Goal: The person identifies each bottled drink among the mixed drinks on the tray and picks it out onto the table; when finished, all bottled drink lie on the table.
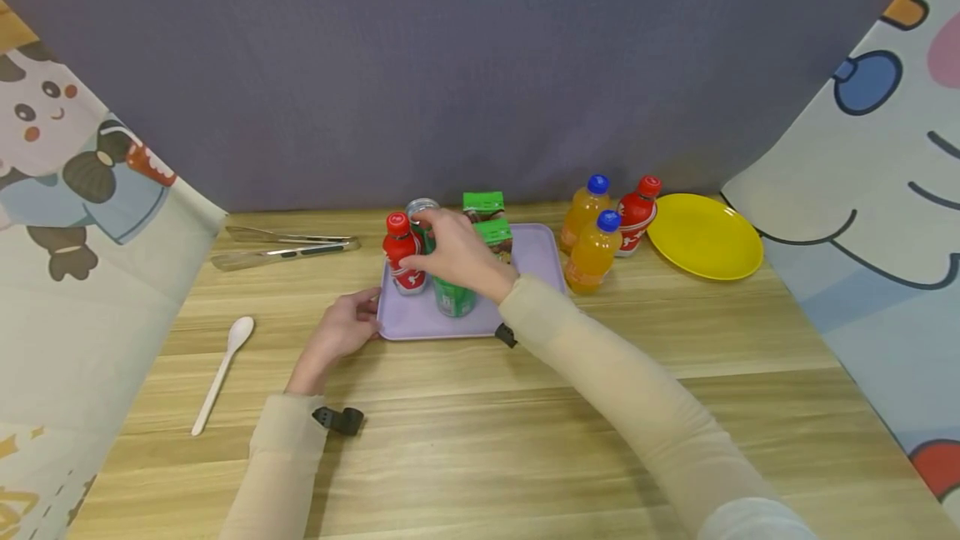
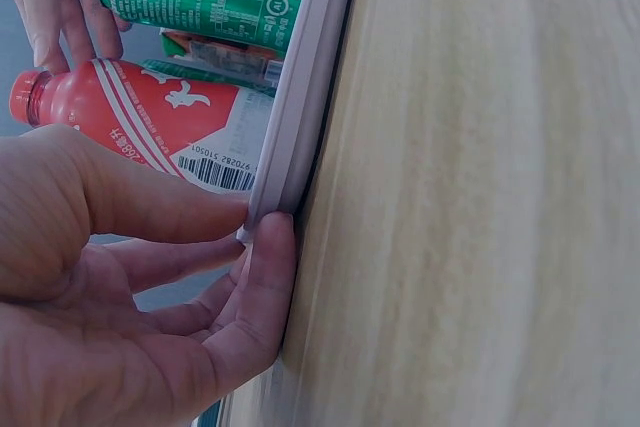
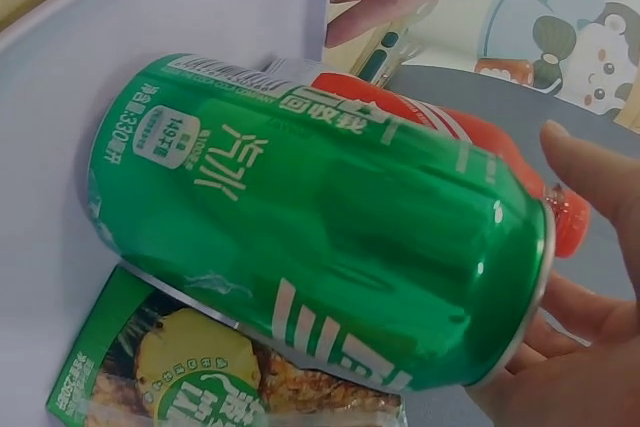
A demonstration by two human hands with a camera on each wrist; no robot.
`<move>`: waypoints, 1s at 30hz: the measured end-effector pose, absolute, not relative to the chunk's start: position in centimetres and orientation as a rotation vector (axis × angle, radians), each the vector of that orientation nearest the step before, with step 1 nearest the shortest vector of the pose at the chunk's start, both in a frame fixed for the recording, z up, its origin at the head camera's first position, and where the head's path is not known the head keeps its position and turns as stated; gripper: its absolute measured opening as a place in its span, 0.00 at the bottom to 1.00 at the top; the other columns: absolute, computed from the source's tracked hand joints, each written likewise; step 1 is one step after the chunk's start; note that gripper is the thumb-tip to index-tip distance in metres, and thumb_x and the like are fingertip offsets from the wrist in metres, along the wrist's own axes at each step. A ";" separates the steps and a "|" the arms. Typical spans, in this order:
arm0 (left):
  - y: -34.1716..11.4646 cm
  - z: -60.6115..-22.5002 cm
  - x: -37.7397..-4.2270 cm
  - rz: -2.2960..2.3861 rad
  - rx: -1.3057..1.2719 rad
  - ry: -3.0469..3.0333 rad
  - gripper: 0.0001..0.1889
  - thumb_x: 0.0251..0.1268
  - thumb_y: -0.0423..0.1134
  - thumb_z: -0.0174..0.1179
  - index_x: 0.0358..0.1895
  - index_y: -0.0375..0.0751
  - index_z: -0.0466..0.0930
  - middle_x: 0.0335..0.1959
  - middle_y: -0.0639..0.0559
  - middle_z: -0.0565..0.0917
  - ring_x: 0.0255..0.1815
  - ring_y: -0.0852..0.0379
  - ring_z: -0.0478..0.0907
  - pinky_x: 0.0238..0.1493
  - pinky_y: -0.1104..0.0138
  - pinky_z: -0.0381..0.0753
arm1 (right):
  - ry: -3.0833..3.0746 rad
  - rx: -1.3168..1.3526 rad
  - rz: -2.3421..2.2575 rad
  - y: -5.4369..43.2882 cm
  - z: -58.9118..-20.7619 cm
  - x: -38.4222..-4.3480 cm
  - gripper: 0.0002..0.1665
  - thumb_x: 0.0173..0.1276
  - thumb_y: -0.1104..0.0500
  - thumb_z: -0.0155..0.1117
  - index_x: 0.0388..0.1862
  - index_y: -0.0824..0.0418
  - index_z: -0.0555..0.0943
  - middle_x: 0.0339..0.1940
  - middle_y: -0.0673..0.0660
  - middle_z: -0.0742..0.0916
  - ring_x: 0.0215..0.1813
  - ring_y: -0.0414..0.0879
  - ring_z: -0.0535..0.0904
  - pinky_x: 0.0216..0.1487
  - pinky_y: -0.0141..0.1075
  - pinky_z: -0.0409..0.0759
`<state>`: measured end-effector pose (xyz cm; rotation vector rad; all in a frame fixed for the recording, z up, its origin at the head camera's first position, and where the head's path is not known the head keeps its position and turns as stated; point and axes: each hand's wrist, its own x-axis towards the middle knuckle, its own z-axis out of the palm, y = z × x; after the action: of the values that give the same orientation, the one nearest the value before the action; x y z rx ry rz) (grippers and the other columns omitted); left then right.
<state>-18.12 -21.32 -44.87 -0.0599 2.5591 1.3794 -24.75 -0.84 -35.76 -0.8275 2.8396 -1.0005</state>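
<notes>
A light purple tray [image 1: 538, 252] carries drinks, and my left hand [image 1: 347, 327] pinches its near left corner between thumb and fingers. In the left wrist view the thumb lies on the tray's rim, fingers beneath. My right hand [image 1: 461, 252] is over the tray, fingers spread around the top of a green soda can [image 3: 320, 227]. Its thumb overlaps a red bottle [image 1: 406, 261] standing at the tray's left side. Behind, another can [image 1: 422, 205] shows its silver top. Two green-topped drink cartons [image 1: 491, 232] stand beyond the right hand, partly hidden by it.
Right of the tray stand two orange drink bottles [image 1: 591, 261] with blue caps and another red bottle [image 1: 636, 211]. A yellow plate [image 1: 705, 236] lies farther right. Metal tongs [image 1: 288, 250] and a white spoon [image 1: 225, 373] lie on the left. A grey panel [image 1: 480, 73] rises behind the table.
</notes>
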 end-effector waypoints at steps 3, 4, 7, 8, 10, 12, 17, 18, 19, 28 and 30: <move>-21.3 -44.8 -18.1 1.387 -0.070 2.549 0.33 0.54 0.20 0.55 0.68 0.26 0.62 0.52 0.30 0.76 0.48 0.43 0.77 0.38 0.64 0.82 | 2.846 -0.816 -0.961 -1.2 -35.7 -24.8 0.44 0.53 0.44 0.74 0.66 0.60 0.71 0.59 0.54 0.79 0.55 0.46 0.75 0.53 0.34 0.75; -21.3 -44.8 -18.1 1.386 -0.072 2.546 0.33 0.55 0.20 0.55 0.68 0.26 0.62 0.52 0.30 0.75 0.48 0.43 0.77 0.39 0.64 0.82 | 2.846 -0.812 -0.956 -1.3 -35.7 -24.8 0.44 0.53 0.44 0.74 0.66 0.60 0.71 0.59 0.53 0.79 0.56 0.45 0.74 0.54 0.34 0.75; -21.3 -44.6 -18.0 1.386 -0.075 2.538 0.33 0.55 0.20 0.54 0.68 0.26 0.61 0.52 0.30 0.75 0.49 0.43 0.76 0.39 0.64 0.82 | 2.851 -0.809 -0.933 -1.6 -35.8 -24.9 0.44 0.52 0.44 0.75 0.65 0.61 0.72 0.58 0.53 0.79 0.55 0.41 0.74 0.54 0.32 0.74; -21.3 -44.6 -18.0 1.385 -0.076 2.539 0.33 0.55 0.20 0.54 0.68 0.26 0.61 0.53 0.30 0.75 0.49 0.43 0.76 0.39 0.64 0.82 | 2.853 -0.810 -0.928 -1.7 -35.8 -24.9 0.43 0.52 0.44 0.75 0.64 0.61 0.72 0.57 0.52 0.80 0.53 0.41 0.75 0.53 0.31 0.75; -21.2 -44.5 -18.0 1.388 -0.073 2.537 0.33 0.55 0.20 0.54 0.68 0.26 0.61 0.53 0.30 0.75 0.49 0.42 0.76 0.39 0.64 0.82 | 2.854 -0.809 -0.933 -1.8 -35.8 -24.9 0.42 0.52 0.44 0.75 0.63 0.61 0.73 0.54 0.52 0.81 0.50 0.40 0.75 0.50 0.30 0.76; -21.2 -44.5 -18.0 1.391 -0.067 2.536 0.33 0.55 0.20 0.55 0.68 0.25 0.61 0.53 0.29 0.75 0.49 0.42 0.76 0.40 0.63 0.82 | 2.854 -0.811 -0.942 -2.0 -35.8 -24.9 0.40 0.52 0.45 0.76 0.60 0.60 0.75 0.50 0.51 0.82 0.46 0.39 0.76 0.46 0.29 0.77; -21.2 -44.6 -17.9 1.379 -0.049 2.539 0.33 0.55 0.20 0.55 0.68 0.24 0.60 0.52 0.28 0.75 0.49 0.41 0.77 0.40 0.63 0.82 | 2.847 -0.799 -0.977 -2.3 -36.1 -24.9 0.35 0.51 0.46 0.76 0.54 0.59 0.77 0.44 0.49 0.82 0.42 0.38 0.77 0.42 0.28 0.77; -21.2 -44.6 -17.9 1.376 -0.052 2.541 0.33 0.55 0.21 0.55 0.68 0.24 0.60 0.52 0.29 0.75 0.48 0.42 0.77 0.40 0.63 0.82 | 2.847 -0.789 -0.979 -2.4 -36.1 -24.9 0.34 0.51 0.46 0.77 0.54 0.59 0.77 0.44 0.49 0.82 0.41 0.38 0.77 0.42 0.28 0.77; -21.3 -44.7 -17.9 1.371 -0.049 2.544 0.33 0.54 0.21 0.56 0.68 0.24 0.60 0.52 0.29 0.75 0.48 0.42 0.77 0.40 0.63 0.82 | 2.849 -0.781 -0.975 -2.5 -36.2 -24.9 0.34 0.50 0.46 0.77 0.54 0.59 0.77 0.44 0.49 0.82 0.41 0.38 0.77 0.42 0.28 0.78; -21.2 -44.6 -18.0 1.361 -0.069 2.533 0.34 0.55 0.21 0.56 0.68 0.25 0.60 0.54 0.30 0.75 0.49 0.43 0.76 0.40 0.63 0.82 | 2.897 -0.700 -0.923 -3.1 -36.0 -24.7 0.40 0.44 0.47 0.81 0.55 0.61 0.76 0.46 0.52 0.82 0.42 0.42 0.79 0.41 0.31 0.79; -21.2 -44.5 -18.0 1.365 -0.074 2.529 0.34 0.55 0.21 0.55 0.69 0.26 0.60 0.54 0.30 0.75 0.49 0.43 0.76 0.41 0.63 0.82 | 2.913 -0.695 -0.907 -3.2 -36.0 -24.7 0.40 0.44 0.48 0.81 0.54 0.62 0.76 0.46 0.53 0.83 0.42 0.44 0.79 0.41 0.32 0.80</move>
<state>-18.03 -21.22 -44.55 -0.0743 2.5292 1.3651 -24.67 -3.23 -35.97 -0.6954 2.9131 -0.9066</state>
